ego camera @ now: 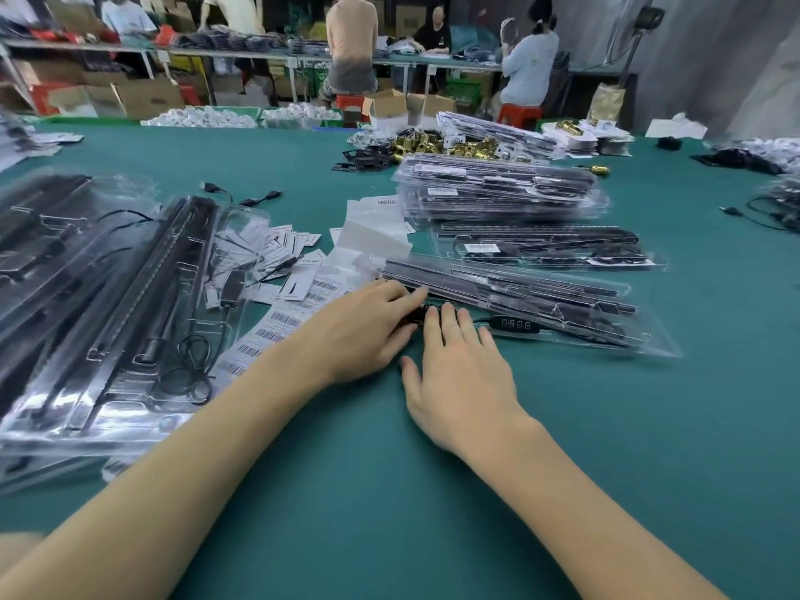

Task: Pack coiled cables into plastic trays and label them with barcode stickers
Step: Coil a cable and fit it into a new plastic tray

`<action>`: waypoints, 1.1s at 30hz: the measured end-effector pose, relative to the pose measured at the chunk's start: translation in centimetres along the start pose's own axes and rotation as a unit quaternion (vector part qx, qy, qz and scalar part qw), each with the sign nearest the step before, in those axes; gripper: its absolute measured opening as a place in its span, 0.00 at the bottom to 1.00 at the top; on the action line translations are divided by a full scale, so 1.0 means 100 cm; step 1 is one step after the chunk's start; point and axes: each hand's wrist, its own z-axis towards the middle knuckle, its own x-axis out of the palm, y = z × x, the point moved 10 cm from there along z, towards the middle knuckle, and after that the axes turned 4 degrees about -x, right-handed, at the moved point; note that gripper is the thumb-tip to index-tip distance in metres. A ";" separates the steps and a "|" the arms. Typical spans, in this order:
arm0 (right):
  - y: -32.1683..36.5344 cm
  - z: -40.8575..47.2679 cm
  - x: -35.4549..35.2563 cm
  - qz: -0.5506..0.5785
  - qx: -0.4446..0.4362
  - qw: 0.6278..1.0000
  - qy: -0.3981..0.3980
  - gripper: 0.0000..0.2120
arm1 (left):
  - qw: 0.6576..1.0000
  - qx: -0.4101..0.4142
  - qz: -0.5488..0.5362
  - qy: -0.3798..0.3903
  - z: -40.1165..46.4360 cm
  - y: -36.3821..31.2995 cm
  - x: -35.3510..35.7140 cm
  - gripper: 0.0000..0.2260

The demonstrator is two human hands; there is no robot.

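On a green packing table (pixel 389 491), barcode stickers (pixel 277 326) lie left of the left hand (pixel 363 335), which pinches a coiled cable (pixel 417 316). Right hand (pixel 459 374) presses spread fingers beside it at the plastic tray (pixel 541 305); seating the coil fully before labelling looks wise.

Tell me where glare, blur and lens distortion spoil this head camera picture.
Head view: glare streaks whiten the clear trays at the left, hiding their contents; wide-angle distortion bends the green table and stretches both forearms; the far shelves and seated people are soft and blurred; the left hand and right hand, at the near tray, are sharp, with only faint shadows.
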 end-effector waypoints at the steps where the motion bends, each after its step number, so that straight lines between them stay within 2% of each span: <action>1: 0.000 0.000 0.000 0.003 0.000 1.000 -0.001 0.35 | 1.000 0.007 -0.006 0.003 0.000 -0.002 0.000 0.23; 5: 0.000 0.000 -0.002 0.008 0.000 1.000 -0.020 0.34 | 0.999 0.040 -0.001 -0.001 -0.003 -0.010 -0.002 0.22; 10: -0.003 -0.005 -0.001 0.019 -0.010 0.999 -0.034 0.35 | 0.999 0.024 -0.023 -0.009 0.000 -0.006 -0.003 0.19; 17: -0.012 -0.003 -0.003 0.021 -0.013 0.998 -0.054 0.38 | 1.000 0.024 0.017 -0.010 0.000 -0.003 -0.001 0.20; 22: -0.012 0.002 -0.001 0.022 -0.018 0.998 -0.053 0.39 | 0.999 0.014 -0.049 0.004 -0.002 0.000 0.000 0.19; 25: -0.015 0.002 -0.001 0.022 -0.014 0.998 -0.050 0.39 | 0.995 0.003 -0.097 -0.012 -0.003 0.003 -0.005 0.17; 33: -0.015 0.000 -0.003 0.023 -0.004 0.998 -0.055 0.38 | 0.990 -0.024 -0.132 -0.034 -0.005 0.008 -0.008 0.14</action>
